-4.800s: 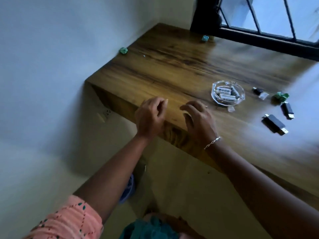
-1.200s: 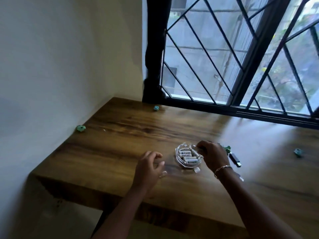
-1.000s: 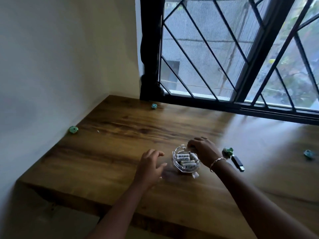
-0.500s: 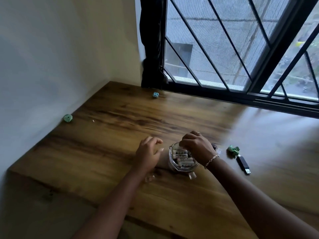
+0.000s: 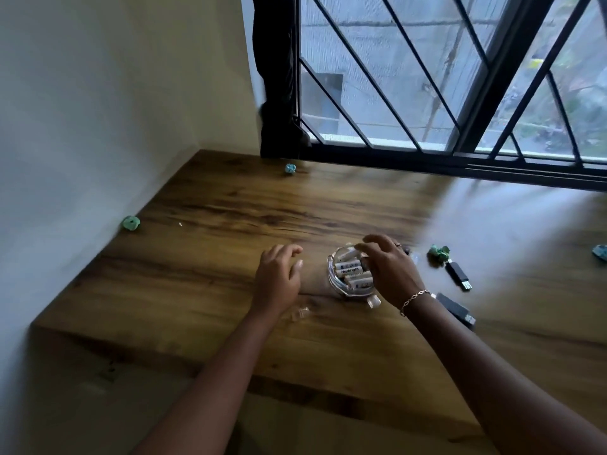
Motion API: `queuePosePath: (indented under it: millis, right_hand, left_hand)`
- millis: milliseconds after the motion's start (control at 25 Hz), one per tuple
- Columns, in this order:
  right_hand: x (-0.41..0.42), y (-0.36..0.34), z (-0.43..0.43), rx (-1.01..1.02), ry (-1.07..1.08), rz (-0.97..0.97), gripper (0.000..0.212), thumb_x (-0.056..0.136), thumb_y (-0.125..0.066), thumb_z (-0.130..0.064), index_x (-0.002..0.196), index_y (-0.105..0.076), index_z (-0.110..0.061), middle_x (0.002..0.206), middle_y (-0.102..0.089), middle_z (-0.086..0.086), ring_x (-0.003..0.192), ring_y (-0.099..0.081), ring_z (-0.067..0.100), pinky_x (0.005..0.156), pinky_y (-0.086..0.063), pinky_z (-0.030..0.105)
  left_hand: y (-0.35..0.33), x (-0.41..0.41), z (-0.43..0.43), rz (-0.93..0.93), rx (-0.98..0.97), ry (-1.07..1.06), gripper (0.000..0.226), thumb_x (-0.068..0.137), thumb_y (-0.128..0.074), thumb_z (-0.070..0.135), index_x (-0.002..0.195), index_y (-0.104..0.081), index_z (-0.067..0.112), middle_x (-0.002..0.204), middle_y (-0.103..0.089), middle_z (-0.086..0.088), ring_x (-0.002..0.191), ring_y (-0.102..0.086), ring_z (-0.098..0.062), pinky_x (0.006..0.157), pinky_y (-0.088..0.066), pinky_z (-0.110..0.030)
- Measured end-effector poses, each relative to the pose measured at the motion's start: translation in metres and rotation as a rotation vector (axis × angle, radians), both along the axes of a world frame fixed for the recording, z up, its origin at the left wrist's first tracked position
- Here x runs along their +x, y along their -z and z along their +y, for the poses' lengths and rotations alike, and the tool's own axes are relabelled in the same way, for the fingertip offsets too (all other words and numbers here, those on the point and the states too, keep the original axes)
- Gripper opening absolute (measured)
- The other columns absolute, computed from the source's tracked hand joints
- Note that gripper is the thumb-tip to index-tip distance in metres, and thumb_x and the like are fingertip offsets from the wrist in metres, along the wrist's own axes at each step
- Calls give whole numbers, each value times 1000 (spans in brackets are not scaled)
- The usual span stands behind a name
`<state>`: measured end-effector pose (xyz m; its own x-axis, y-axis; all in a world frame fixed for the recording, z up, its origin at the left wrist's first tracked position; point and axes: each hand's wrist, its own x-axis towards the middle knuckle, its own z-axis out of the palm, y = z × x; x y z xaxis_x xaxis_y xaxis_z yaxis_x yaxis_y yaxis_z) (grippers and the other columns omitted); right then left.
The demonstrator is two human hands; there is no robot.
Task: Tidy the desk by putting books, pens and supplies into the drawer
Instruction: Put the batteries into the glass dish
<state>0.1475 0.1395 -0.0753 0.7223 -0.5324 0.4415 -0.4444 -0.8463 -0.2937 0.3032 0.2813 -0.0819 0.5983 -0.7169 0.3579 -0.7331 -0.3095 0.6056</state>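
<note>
Beneath right grip (image 5: 391, 270), battery dish (image 5: 332, 284).

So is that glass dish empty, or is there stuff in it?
Not empty. The glass dish holds several white batteries lying on their sides, piled together. The right hand arches over it.

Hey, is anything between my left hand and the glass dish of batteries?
Nothing visible: only desk lies between the left hand and the dish. The right hand is over the dish's right side.
</note>
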Motion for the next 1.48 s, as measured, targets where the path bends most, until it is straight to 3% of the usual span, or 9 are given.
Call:
queuePosePath:
  millis: [280, 600, 680, 840, 960, 1120, 1240, 1360, 1480]
  right_hand:
    - [3, 12, 84, 147, 274, -50, 42, 87, -55, -16, 126, -54, -2, 138, -44, 24, 129, -38, 42, 106, -34, 49]
    - [-18, 26, 168, -47, 392, -259, 41, 85, -44, -30, 109, -62, -3, 110, -60, 23, 99, -59, 42, 89, -46, 44]
    - [-26, 29, 192, 213, 401, -490, 38, 84, -43, -36, 98, -64, -8, 97, -63, 14, 87, -60, 31, 79, -44, 31]
    - [-22, 31, 243, 825, 285, -810, 21, 90, -53, -27, 73, -58, -17, 59, -60, -4, 52, -52, 5, 51, -41, 18]
    - [-13, 55, 255, 1438, 379, -758, 25, 93, -49, -9, 71, -58, -6, 47, -60, -2, 43, -53, 11, 40, -43, 18]
    - [-12, 110, 243, 1991, 703, -672, 26, 91, -35, 10, 75, -53, 2, 42, -61, 6, 62, -56, 21, 36, -48, 18]
    - [-7, 132, 230, 1989, 841, -823, 30, 86, -30, 21, 68, -46, 2, 48, -55, 13, 55, -52, 22, 47, -53, 22]
    - [0, 138, 219, 1968, 884, -871, 34, 86, -31, 22, 65, -43, -2, 81, -49, 15, 62, -44, 21, 94, -45, 35]
    - [2, 145, 218, 1957, 925, -944, 36, 87, -29, 21, 66, -42, -5, 98, -49, 14, 66, -43, 20, 99, -41, 39]
  left_hand:
    - [8, -3, 62, -89, -75, 18, 44, 84, -34, 27, 109, -63, 5, 109, -63, -14, 116, -51, -34, 99, -41, -39]
    - [11, -31, 133, -94, -401, 68, 25, 89, -42, 14, 93, -65, 7, 93, -65, -6, 95, -52, -14, 84, -44, -29]
    - [18, -53, 149, 177, -442, 22, 25, 91, -43, 24, 83, -64, 14, 79, -65, 0, 76, -57, -11, 68, -47, -25]
    - [58, -86, 168, 1150, -349, -361, 32, 98, -44, 21, 70, -58, 14, 61, -58, -5, 43, -54, -9, 40, -41, -20]
    - [98, -74, 178, 1657, -253, -617, 37, 99, -37, 24, 71, -55, 10, 69, -56, -9, 50, -54, -17, 46, -41, -23]
    - [127, -48, 172, 1870, -276, -693, 52, 100, -25, 46, 98, -54, 3, 80, -51, -11, 69, -47, -23, 71, -43, -35]
    - [133, -46, 157, 1944, -358, -682, 67, 96, -18, 58, 131, -42, 6, 92, -50, -11, 89, -49, -26, 100, -36, -41]
    - [143, -39, 143, 1991, -397, -573, 74, 93, -12, 63, 144, -30, 14, 140, -42, -11, 132, -35, -28, 110, -24, -43]
    - [148, -31, 136, 2050, -477, -462, 69, 93, -4, 61, 149, -21, 25, 155, -23, -5, 142, -22, -25, 113, -14, -42]
